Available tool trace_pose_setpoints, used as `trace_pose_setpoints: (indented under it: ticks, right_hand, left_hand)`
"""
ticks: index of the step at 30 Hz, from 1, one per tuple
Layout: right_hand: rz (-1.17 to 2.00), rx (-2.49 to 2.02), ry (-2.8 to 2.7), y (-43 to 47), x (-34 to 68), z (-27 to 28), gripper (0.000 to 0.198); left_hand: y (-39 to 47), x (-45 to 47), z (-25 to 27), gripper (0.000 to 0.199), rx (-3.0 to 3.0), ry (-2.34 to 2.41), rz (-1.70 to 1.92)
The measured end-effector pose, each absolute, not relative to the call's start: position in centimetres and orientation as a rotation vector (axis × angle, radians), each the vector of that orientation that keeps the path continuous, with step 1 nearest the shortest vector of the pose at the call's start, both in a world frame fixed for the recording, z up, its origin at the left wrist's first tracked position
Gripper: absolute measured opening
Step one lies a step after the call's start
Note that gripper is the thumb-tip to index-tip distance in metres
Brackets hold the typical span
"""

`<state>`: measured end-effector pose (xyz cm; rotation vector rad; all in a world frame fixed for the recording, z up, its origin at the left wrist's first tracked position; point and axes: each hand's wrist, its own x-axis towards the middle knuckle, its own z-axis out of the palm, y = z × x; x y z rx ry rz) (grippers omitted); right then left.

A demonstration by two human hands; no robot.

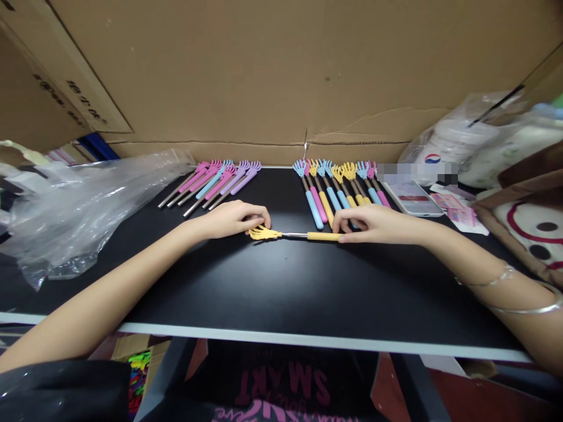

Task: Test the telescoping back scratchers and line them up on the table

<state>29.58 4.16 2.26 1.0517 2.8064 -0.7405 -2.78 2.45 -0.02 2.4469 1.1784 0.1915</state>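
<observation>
A yellow back scratcher with a short metal shaft lies level between my two hands, just over the black table. My left hand pinches the claw end with its fingertips. At the other end, my right hand grips the tip of the yellow handle between thumb and fingers. Behind my right hand is a row of back scratchers in blue, pink and yellow, claws pointing away. Beyond my left hand lies a second group of back scratchers, pink, blue and purple, with bare metal shafts toward me.
Clear plastic bags cover the table's left side. A phone, pink cards, a bagged white tub and a brown-edged bag with a cartoon face are at right. Cardboard walls the back. Below sits a box of colourful pieces.
</observation>
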Motion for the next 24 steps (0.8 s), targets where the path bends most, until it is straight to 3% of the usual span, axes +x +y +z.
trace_pose_setpoints:
  ticks: [15, 24]
  right_hand:
    - [-0.691, 1.052, 2.821, 4.0, 29.6, 2.1, 0.038]
    - [-0.320, 1.080, 2.936, 2.6, 28.7, 1.7, 0.031]
  left_hand:
    - [1.8, -2.2, 0.2, 0.027, 2.652, 1.270, 0.174]
    - [1.5, -2.3, 0.5, 0.028, 2.921, 1.510, 0.067]
